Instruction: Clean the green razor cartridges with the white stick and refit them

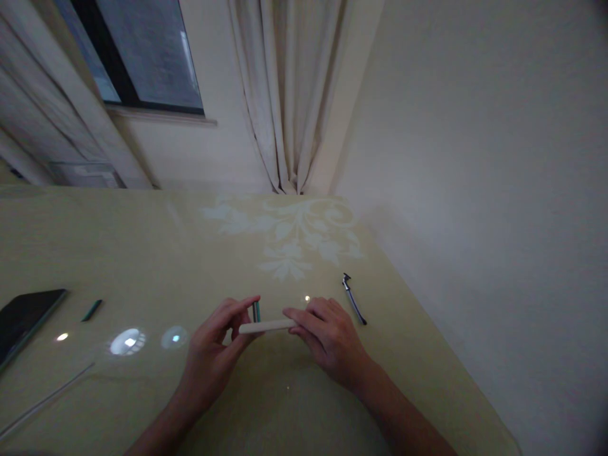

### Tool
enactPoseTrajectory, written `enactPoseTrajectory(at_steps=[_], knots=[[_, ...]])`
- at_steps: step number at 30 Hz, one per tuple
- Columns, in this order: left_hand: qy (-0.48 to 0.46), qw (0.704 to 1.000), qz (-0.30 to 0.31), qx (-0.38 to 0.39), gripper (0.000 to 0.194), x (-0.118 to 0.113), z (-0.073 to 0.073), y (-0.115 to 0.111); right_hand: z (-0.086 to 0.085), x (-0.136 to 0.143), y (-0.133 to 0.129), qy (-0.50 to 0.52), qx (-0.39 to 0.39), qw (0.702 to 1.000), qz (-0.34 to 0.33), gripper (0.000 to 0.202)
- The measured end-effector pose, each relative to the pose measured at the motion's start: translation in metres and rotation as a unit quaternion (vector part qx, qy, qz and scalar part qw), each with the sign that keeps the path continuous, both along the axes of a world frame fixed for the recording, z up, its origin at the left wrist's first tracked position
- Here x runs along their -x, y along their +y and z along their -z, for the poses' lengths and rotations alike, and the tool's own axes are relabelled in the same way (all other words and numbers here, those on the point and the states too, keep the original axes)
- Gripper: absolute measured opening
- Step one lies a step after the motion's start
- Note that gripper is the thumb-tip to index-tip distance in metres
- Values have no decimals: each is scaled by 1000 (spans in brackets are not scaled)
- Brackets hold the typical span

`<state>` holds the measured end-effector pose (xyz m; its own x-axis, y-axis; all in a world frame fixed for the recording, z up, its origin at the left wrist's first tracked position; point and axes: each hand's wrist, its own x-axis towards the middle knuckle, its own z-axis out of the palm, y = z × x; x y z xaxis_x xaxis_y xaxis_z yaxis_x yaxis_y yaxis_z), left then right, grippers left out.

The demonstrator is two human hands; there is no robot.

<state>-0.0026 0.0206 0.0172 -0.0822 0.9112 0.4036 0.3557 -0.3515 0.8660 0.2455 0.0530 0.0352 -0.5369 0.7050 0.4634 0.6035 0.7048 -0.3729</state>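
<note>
My left hand (218,345) pinches a small dark and green strip (256,311), which looks like a razor cartridge, upright between thumb and fingertips. My right hand (327,339) is closed on the right end of a pale flat stick (270,325). The stick lies nearly level, its left end just below the strip and against or very near my left fingers; whether stick and strip touch I cannot tell. To the right of my right hand a razor (354,301) rests on the table, with its head pointing away from me.
On the glossy table (156,253) lie a dark flat device (28,316) and a small dark strip (92,310) at the left. A thin pale cable or rod (47,400) runs in at lower left. A wall (484,240) borders the table's right edge.
</note>
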Motion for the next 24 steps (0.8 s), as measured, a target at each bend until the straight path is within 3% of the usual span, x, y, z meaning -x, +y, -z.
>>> enactPoseTrajectory(at_steps=[4, 9, 14, 19, 24], knots=[[-1, 1000, -1, -7, 40, 0, 0, -1, -2, -2, 1, 14, -10, 999, 30, 42], [-10, 1000, 9, -12, 35, 1, 0, 1, -2, 1, -2, -12, -14, 1000, -15, 39], [-7, 1000, 2, -3, 39, 2, 0, -1, -2, 0, -1, 3, -13, 1000, 24, 41], [-13, 1000, 5, 0, 34, 2, 2, -2, -1, -1, 0, -12, -10, 1000, -4, 39], [-8, 1000, 4, 2, 38, 3, 2, -2, -1, -2, 0, 8, -8, 999, 30, 41]])
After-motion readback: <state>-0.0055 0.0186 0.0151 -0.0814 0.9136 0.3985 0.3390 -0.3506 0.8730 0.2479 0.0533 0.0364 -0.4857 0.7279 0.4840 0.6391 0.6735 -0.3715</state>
